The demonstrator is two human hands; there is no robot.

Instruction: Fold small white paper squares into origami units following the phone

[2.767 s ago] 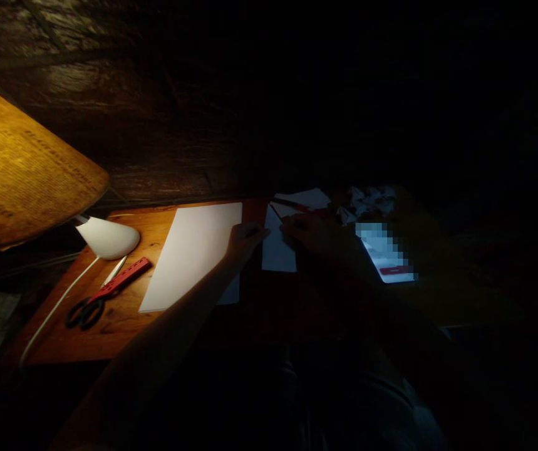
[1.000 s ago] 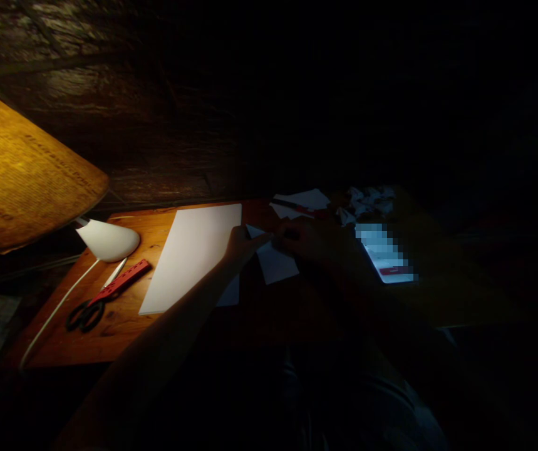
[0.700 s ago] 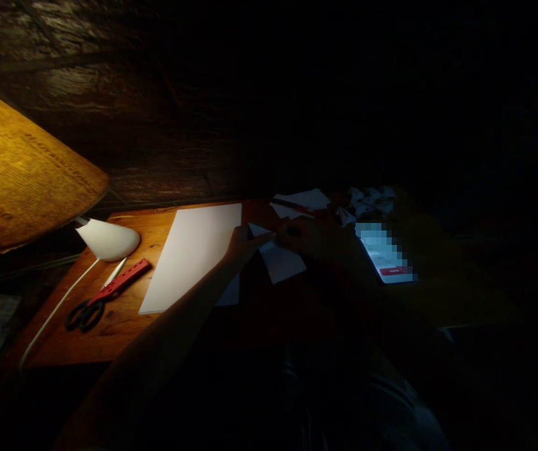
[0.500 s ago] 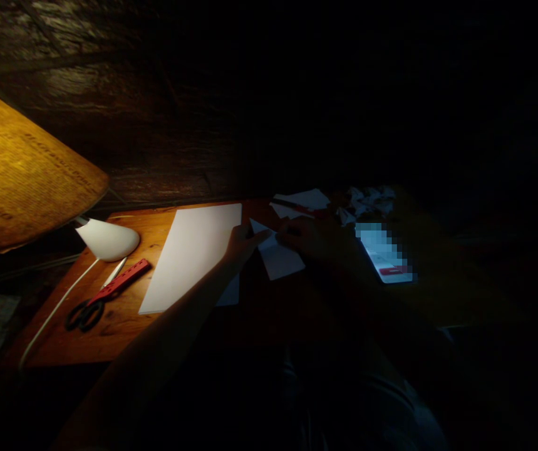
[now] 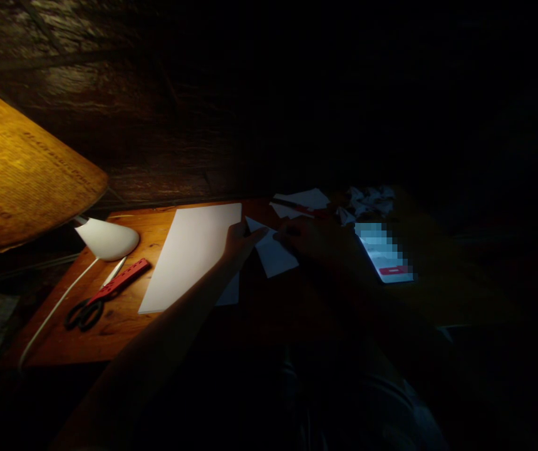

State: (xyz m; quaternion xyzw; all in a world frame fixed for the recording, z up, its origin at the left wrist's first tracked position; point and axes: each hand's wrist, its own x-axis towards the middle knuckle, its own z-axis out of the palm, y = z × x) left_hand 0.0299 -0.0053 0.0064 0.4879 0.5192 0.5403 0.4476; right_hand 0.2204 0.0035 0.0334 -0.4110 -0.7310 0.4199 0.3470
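Between my hands is a small folded piece of white paper (image 5: 274, 255), its pointed corner toward the upper left. My left hand (image 5: 239, 243) holds its left edge, with the thumb lying on top. On the upper right side, my right hand (image 5: 297, 237) pinches the same paper; its fingers are dim in the shadow. Left of the paper lies a large white sheet or stack of paper (image 5: 193, 257), partly covered by my left forearm.
A lamp with a yellow shade (image 5: 24, 175) and white base (image 5: 109, 239) stands at left. Nearby are scissors with a red cover (image 5: 121, 280). Behind my hands lie paper pieces (image 5: 306, 199) with a dark-and-red object, crumpled or folded papers (image 5: 367, 203), and a lit phone (image 5: 384, 254).
The folded paper has shifted slightly left and turned a little between my hands. Both hands keep their grip, and the things around them stay in place.
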